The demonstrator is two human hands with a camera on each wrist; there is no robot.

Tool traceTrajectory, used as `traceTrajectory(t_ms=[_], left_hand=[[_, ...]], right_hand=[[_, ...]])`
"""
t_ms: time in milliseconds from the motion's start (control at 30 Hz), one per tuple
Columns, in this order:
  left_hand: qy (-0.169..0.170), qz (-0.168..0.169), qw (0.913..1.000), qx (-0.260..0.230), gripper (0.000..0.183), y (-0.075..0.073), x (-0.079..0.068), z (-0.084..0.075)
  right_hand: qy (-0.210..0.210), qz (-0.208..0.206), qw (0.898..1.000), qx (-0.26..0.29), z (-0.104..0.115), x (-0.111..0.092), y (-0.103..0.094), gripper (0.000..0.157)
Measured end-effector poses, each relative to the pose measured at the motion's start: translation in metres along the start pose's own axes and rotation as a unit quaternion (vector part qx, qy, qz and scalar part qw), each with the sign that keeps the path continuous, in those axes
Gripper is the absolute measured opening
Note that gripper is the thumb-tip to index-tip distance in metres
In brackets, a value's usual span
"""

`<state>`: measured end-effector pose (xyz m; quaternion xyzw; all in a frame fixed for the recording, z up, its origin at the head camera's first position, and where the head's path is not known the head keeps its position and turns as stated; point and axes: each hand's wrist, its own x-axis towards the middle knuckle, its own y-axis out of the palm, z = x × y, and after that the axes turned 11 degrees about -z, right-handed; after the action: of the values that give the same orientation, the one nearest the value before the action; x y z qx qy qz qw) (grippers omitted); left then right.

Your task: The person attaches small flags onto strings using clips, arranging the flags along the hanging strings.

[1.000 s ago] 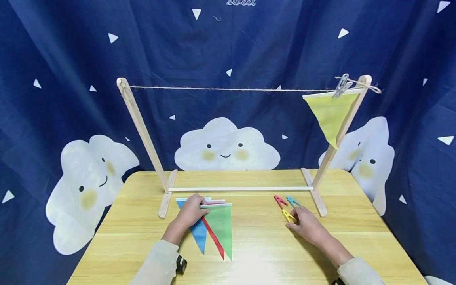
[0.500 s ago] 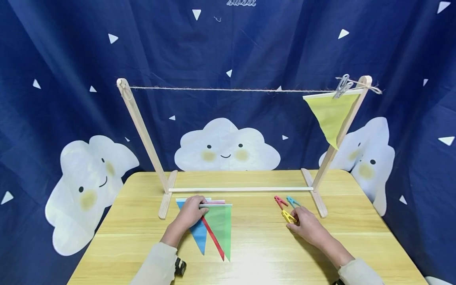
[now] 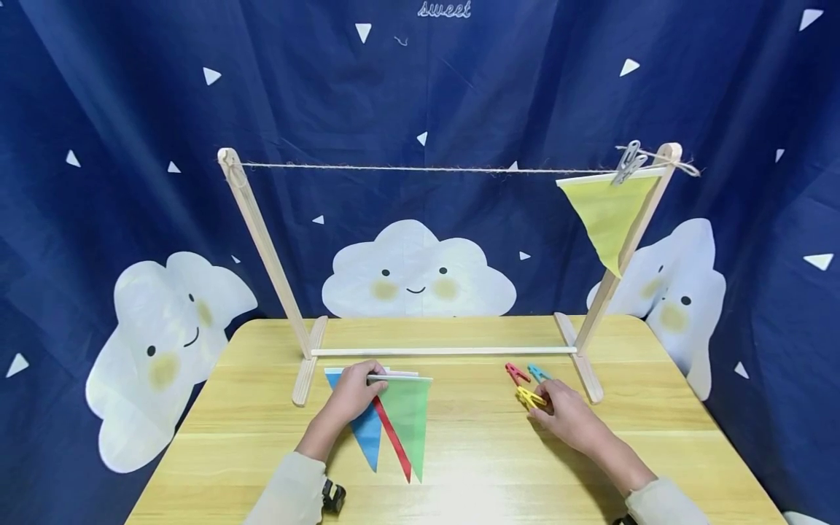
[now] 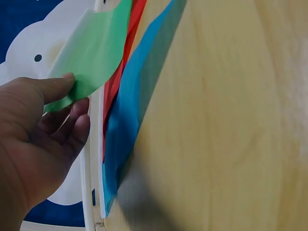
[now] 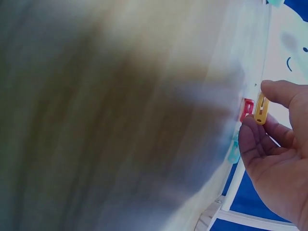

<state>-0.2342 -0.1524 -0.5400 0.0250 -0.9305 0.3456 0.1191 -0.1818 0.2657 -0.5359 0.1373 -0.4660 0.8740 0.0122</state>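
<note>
Between thumb and fingers, my left hand [image 4: 45, 125] pinches the top corner of a green triangular flag [image 4: 94, 53]. Under it in the head view lie a red flag [image 3: 392, 440] and a blue flag [image 3: 367, 430] on the table, partly hidden by the green one and by the hand. On the right, my right hand [image 3: 569, 414] holds a yellow clothespin [image 5: 261, 109] by the fingertips. A red clothespin [image 3: 517, 374] and a light blue clothespin [image 3: 539, 373] lie just beyond it.
A wooden frame with a left post [image 3: 265, 248] and right post [image 3: 600, 292] stands at the table's back. Its string [image 3: 394, 168] carries a yellow flag [image 3: 607, 211] under a grey clothespin [image 3: 628, 162] at the right. A blue cloud-patterned curtain [image 3: 459, 87] hangs behind.
The green flag has lifted slightly, its tip shifting left over the red one. The yellow clothespin has moved a little left in my right hand. The head view has tilted slightly up.
</note>
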Motion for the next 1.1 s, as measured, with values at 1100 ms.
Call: traceTrajectory(t_ms=[1100], left_hand=[[-0.041, -0.036, 0.9813, -0.185, 0.007, -0.013, 0.006, -0.042]], right_hand=[[-0.071, -0.108, 0.992, 0.011, 0.027, 0.028, -0.031, 0.026]])
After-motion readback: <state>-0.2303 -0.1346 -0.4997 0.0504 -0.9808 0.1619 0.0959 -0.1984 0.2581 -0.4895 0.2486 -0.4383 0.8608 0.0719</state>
